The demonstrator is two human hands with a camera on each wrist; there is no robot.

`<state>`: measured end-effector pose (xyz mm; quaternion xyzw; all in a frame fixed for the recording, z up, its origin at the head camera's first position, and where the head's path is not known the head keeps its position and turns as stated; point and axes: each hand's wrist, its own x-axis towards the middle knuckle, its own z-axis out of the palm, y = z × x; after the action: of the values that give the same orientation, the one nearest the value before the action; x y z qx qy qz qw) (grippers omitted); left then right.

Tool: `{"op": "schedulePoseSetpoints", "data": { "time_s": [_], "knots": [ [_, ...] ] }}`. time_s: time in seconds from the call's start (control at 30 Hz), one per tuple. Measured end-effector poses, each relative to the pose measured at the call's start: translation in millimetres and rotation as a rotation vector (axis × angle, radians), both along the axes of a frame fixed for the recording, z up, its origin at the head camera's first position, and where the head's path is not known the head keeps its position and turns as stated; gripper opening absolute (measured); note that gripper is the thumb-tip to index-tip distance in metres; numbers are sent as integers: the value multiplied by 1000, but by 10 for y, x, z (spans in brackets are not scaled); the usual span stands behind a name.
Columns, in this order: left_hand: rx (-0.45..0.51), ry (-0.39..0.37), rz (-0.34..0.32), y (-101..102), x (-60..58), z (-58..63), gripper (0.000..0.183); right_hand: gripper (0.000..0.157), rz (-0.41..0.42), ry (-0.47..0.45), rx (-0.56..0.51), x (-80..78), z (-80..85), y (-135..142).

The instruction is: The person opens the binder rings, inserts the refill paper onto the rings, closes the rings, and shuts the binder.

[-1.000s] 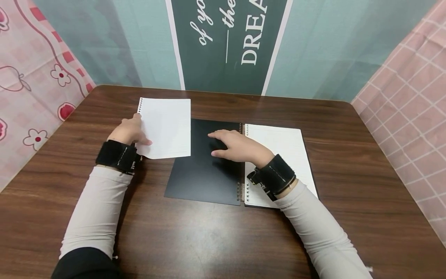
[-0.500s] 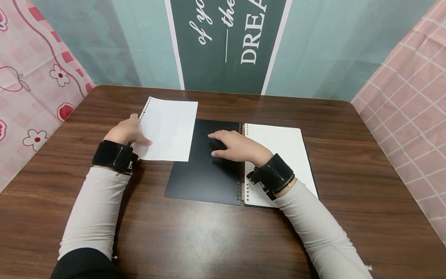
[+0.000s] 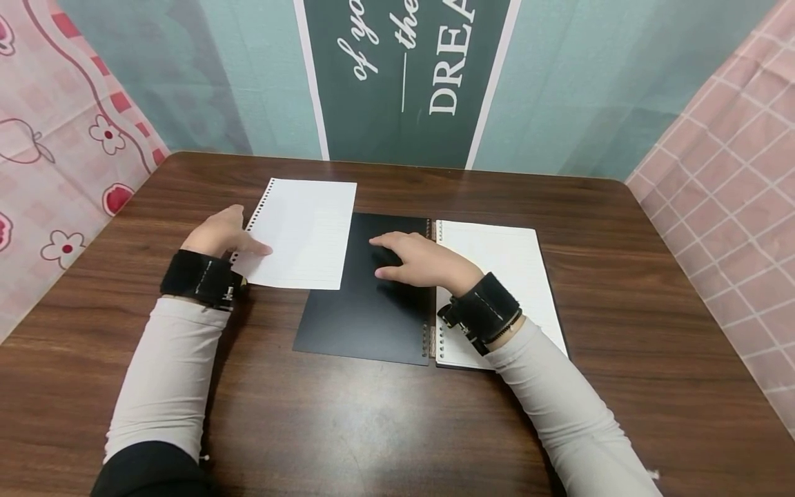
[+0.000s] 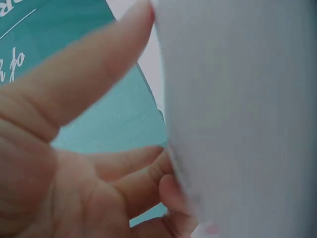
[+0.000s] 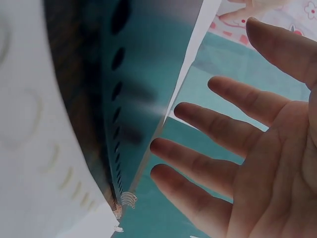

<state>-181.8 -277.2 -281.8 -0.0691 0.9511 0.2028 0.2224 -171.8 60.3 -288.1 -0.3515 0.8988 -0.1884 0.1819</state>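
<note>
White, rectangular, hole-punched paper sheet point(image 3: 304, 228) extends rightward from the left grip point(image 3: 217, 235), which pinches its holed edge. Right grip point(image 3: 428, 261): fingers apart, above the black, rectangular cover point(image 3: 366, 324).

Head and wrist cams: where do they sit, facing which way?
Head: worn on head, facing forward and down at table, sheet, notebook; left hand, right hand, sleeves show.
Left wrist: on that wrist, facing sheet and wall cloth; left hand shows close up.
Right wrist: on that wrist, facing notebook and wall cloth; right hand close up, left hand partly at top.
Shared: left hand and sheet, in head and left wrist views.
</note>
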Motion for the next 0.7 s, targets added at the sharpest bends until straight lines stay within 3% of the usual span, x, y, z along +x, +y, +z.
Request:
{"op": "schedulePoseSetpoints", "data": {
  "time_s": [0.2, 0.5, 0.7],
  "knots": [
    [14, 32, 69, -60, -12, -13, 80, 61, -7, -4, 2, -6, -8, -3],
    [150, 92, 180, -72, -6, -7, 54, 62, -16, -27, -14, -29, -2, -56],
    [191, 173, 183, -69, 26, 15, 43, 62, -26, -39, -13, -48, -2, -93]
  ]
}}
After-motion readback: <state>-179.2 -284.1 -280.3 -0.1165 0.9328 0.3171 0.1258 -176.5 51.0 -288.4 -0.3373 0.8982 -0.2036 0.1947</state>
